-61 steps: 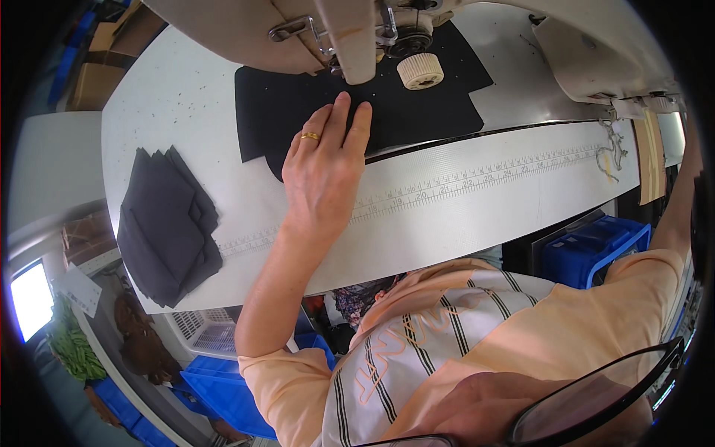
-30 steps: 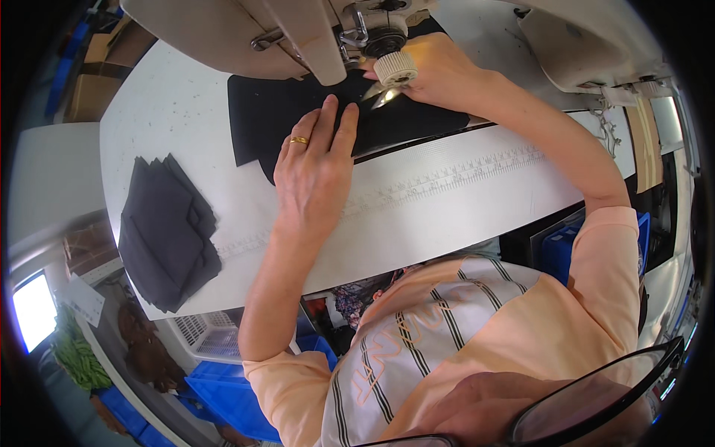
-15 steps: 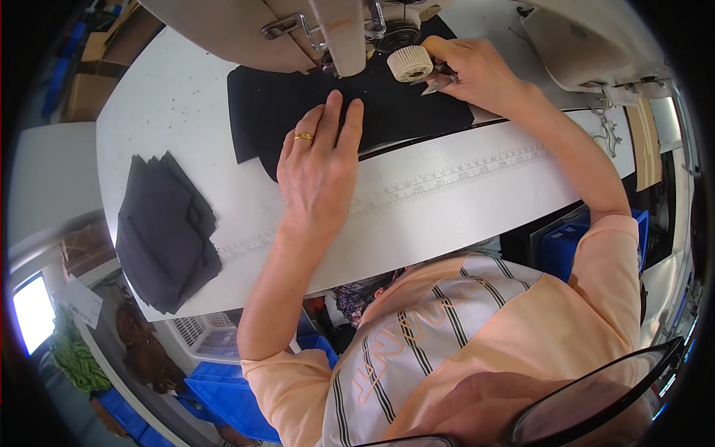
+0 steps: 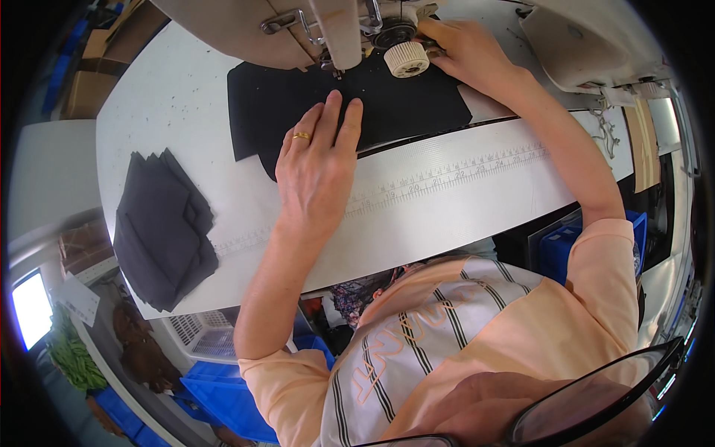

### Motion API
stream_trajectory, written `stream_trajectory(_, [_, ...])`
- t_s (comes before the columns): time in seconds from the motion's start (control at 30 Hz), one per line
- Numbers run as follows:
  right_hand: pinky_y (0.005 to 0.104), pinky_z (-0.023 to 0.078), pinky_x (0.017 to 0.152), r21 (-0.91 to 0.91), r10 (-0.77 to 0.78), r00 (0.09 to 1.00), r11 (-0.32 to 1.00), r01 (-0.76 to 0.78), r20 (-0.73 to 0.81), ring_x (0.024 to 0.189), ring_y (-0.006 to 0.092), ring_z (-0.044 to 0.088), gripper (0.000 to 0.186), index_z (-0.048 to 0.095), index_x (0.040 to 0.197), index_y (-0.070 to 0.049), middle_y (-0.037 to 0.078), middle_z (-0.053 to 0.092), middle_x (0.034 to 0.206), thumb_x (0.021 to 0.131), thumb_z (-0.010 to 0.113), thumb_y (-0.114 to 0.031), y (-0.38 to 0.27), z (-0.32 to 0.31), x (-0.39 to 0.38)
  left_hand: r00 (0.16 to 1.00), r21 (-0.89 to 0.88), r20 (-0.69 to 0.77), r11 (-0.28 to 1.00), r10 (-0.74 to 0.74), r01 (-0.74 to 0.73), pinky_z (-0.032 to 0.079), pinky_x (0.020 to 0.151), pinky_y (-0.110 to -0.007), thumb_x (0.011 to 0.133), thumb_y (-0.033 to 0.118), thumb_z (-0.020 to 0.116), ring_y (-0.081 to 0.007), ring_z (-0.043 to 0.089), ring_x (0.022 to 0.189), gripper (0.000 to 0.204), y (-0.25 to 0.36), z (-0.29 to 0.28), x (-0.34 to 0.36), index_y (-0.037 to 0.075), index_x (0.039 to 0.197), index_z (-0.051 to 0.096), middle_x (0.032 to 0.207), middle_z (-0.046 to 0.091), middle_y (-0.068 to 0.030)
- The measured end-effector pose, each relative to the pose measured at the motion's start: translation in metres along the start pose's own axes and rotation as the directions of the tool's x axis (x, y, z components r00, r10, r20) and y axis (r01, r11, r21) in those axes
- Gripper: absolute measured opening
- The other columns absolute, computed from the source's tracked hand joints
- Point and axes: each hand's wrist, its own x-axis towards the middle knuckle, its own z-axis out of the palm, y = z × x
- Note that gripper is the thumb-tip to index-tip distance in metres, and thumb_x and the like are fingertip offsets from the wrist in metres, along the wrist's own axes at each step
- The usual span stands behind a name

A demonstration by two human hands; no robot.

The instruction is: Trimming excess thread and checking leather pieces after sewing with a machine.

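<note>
One black cloth panel (image 4: 406, 104) to manage, lying on the white table (image 4: 447, 216) beneath the machine head (image 4: 223, 22), with a notch at the lower left. For a steady hold, best to press lightly and evenly with the left hand (image 4: 320, 160), as here: flat on the cloth, three fingers visible and slightly spread, pinching nothing, thumb out of sight. Guard against dragging the panel askew or bunching it, and mind the small gap between fingertips and machine parts. In the right hand (image 4: 473, 56), beside the white knob (image 4: 407, 59), a narrow grip on a small metal tool (image 4: 434, 51), mostly hidden; impossible to tell blades open or closed. Wise to point it away from the left fingers and lift it clear of the cloth.

Now counted: two bare hands, one gold ring (image 4: 301, 135) on the left, one tool, one white knob, one machine head. Under the left hand, one panel, possibly layered; cannot tell. Farther left, one stack of dark grey cloth pieces (image 4: 164, 231), too tightly overlapped to number. Below the table, one white basket (image 4: 201, 335) and at least two blue bins (image 4: 223, 398).
</note>
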Motion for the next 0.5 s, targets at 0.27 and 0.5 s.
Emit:
stream_trajectory(0.27, [0.0331, 0.049, 0.062, 0.044, 0.405, 0.910, 0.914, -0.403, -0.084, 0.064, 0.0253, 0.062, 0.018, 0.066, 0.100, -0.018, 0.008, 0.066, 0.073, 0.082, 0.061, -0.018, 0.028, -0.024, -0.056, 0.998, -0.043, 0.041, 0.997, -0.056, 0.057, 0.050, 0.088, -0.031, 0.064, 0.002, 0.073, -0.0214, 0.059, 0.107, 0.053, 0.000, -0.002, 0.001, 0.011, 0.116, 0.063, 0.120, 0.062, -0.0061])
stream_trajectory(0.5, [0.0323, 0.049, 0.065, 0.068, 0.449, 0.890, 0.893, -0.445, -0.074, 0.066, 0.0243, 0.063, 0.018, 0.065, 0.100, -0.016, 0.008, 0.067, 0.076, 0.082, 0.062, -0.017, 0.038, -0.026, -0.051, 1.000, -0.050, -0.005, 0.998, -0.031, 0.030, 0.049, 0.083, -0.033, 0.071, 0.004, 0.063, -0.0229, 0.058, 0.105, 0.038, -0.002, 0.002, 0.004, 0.006, 0.109, 0.065, 0.116, 0.063, -0.0094])
